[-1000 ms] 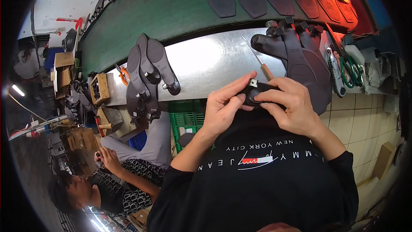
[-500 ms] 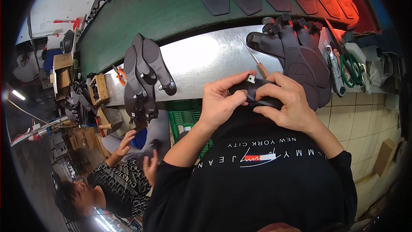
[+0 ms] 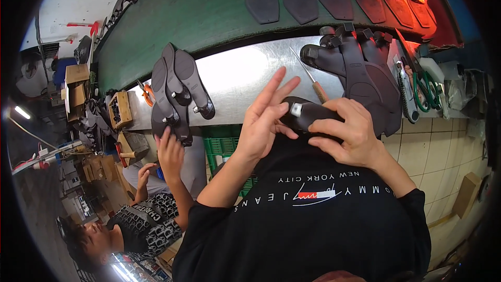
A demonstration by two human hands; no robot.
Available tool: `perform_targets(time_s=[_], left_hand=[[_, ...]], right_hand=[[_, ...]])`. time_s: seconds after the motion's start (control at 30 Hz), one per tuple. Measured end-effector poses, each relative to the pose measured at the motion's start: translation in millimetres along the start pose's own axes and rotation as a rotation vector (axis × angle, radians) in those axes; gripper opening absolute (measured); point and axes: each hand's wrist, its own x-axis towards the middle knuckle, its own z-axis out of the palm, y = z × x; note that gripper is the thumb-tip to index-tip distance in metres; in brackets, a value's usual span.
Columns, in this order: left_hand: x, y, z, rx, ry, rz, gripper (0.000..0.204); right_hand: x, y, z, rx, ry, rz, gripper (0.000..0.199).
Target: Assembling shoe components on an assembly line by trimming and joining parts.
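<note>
A dark shoe sole with a small pale square piece at its end is in front of my chest, at the near edge of the metal table. My right hand is closed round its right part, thumb below and fingers on top. My left hand is at the sole's left end, with two fingers stretched up and apart and the thumb side close against the sole. Whether it bears any weight is hard to see. Beyond my hands lies an awl with a wooden handle.
Dark soles with heels are piled at the right, beside a utility knife and green-handled scissors. More soles lie left, near orange-handled pliers. A co-worker's hand reaches to them. Soles line the green surface.
My left hand has loosened from the sole and stretched its fingers up. The sole's pale square end has shifted left and nearer. The co-worker's hand has reached up to the left soles.
</note>
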Motion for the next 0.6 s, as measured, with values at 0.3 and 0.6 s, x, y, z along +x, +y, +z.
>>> perform_targets(time_s=[0.3,0.6], left_hand=[[-10.6,-1.6,-16.4,0.233,-0.15,-0.133,0.036],[-18.4,-16.5,-10.9,0.441,-0.09,-0.021,0.023]], right_hand=[[-6.2,-3.4,8.9,0.088,0.087,0.134,0.016],[-11.8,-7.8,14.6,0.106,0.05,0.2,0.018]])
